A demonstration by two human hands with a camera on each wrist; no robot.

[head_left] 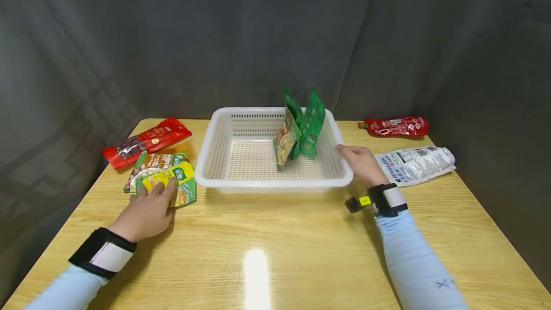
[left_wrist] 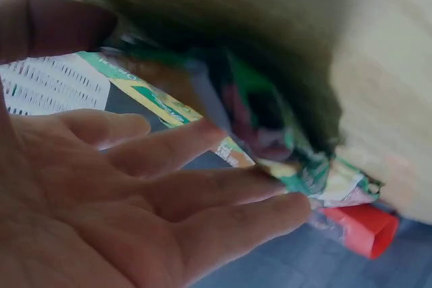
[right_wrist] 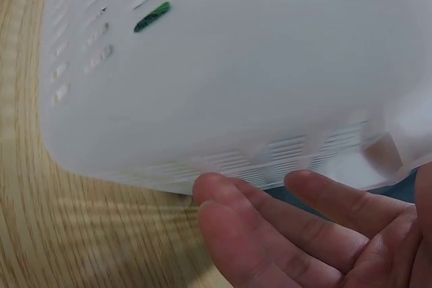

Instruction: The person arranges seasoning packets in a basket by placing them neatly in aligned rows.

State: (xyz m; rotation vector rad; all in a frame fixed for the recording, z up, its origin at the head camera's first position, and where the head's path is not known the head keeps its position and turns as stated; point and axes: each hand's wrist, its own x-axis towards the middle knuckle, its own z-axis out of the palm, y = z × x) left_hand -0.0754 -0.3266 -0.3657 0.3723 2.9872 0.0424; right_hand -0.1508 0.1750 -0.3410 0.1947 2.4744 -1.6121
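Observation:
My left hand (head_left: 148, 212) lies over a yellow-and-green food packet (head_left: 186, 191) at the left, fingertips touching it. In the left wrist view the fingers (left_wrist: 223, 214) look spread and nearly straight. Partly beneath that packet is a brown-and-green packet (head_left: 146, 165). My right hand (head_left: 363, 164) grips the right rim of a white plastic basket (head_left: 275, 183), and several of its fingers (right_wrist: 236, 234) show beside the outer wall in the right wrist view. Inside the basket, a green-and-brown packet (head_left: 286, 141) and a green packet (head_left: 313, 126) stand upright towards the right.
A red packet (head_left: 148, 141) lies at the back left of the wooden table (head_left: 301, 243). Across on the right are a dark red packet (head_left: 398, 127) and a white packet (head_left: 417, 165) with printed text. Grey curtain (head_left: 241, 37) hangs behind and along the sides.

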